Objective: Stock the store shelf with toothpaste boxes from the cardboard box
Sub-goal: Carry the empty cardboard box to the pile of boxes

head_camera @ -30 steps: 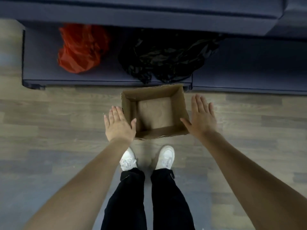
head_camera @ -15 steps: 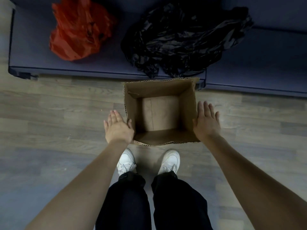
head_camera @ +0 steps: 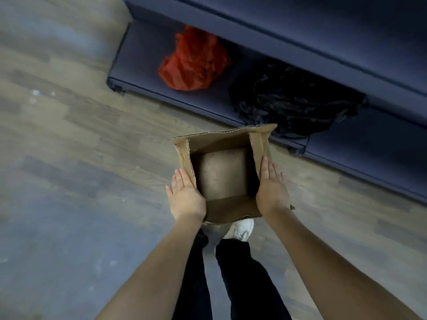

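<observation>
An open brown cardboard box (head_camera: pixel 231 210) is held between my palms above the wooden floor; its inside is bare, with no toothpaste boxes visible. My left hand (head_camera: pixel 184 197) presses flat against the box's left wall. My right hand (head_camera: pixel 271 189) presses flat against its right wall. The box looks lifted and tilted, covering one of my shoes. The dark blue store shelf (head_camera: pixel 143 72) runs along the top and right, its lowest board just beyond the box.
A crumpled red plastic bag (head_camera: pixel 194 61) and a black plastic bag (head_camera: pixel 293 100) lie on the bottom shelf board. My dark trousers and one white shoe (head_camera: pixel 240 229) are below the box. Wooden floor stretches to the left.
Both hands closed in from beside the box onto its side walls. The box has come up off the floor, and the view has swung so the shelf now runs diagonally.
</observation>
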Demonstrator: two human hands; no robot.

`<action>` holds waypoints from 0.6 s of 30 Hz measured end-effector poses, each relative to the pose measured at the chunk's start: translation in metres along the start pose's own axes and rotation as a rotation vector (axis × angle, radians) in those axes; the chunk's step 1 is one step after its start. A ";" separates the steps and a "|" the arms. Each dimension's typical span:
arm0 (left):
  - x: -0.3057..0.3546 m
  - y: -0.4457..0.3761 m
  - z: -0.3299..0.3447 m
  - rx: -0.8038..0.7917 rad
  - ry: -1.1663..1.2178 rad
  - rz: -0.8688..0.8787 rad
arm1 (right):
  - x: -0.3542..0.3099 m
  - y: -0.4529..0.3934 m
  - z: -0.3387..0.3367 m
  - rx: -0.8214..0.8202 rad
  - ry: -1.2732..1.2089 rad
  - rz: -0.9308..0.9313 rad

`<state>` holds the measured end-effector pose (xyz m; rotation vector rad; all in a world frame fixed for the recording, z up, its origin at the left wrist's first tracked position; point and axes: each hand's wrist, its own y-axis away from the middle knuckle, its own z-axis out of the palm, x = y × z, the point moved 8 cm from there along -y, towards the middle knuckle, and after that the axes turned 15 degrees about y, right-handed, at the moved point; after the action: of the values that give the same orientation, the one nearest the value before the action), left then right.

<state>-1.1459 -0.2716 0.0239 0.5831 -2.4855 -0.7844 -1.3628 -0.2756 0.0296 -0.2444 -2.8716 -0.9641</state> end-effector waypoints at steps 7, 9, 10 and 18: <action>-0.073 0.044 -0.118 0.164 0.140 -0.227 | -0.116 0.046 -0.110 0.138 0.088 -0.259; -0.099 0.050 -0.144 0.213 0.187 -0.283 | -0.156 0.056 -0.129 0.169 0.119 -0.330; -0.113 0.054 -0.156 0.233 0.210 -0.309 | -0.176 0.062 -0.136 0.178 0.139 -0.365; -0.242 0.072 -0.243 0.347 0.438 -0.433 | -0.337 0.120 -0.173 0.205 0.238 -0.557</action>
<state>-0.8384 -0.1947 0.1721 1.2952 -2.1134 -0.3110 -1.0023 -0.3259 0.1882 0.6710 -2.8226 -0.6846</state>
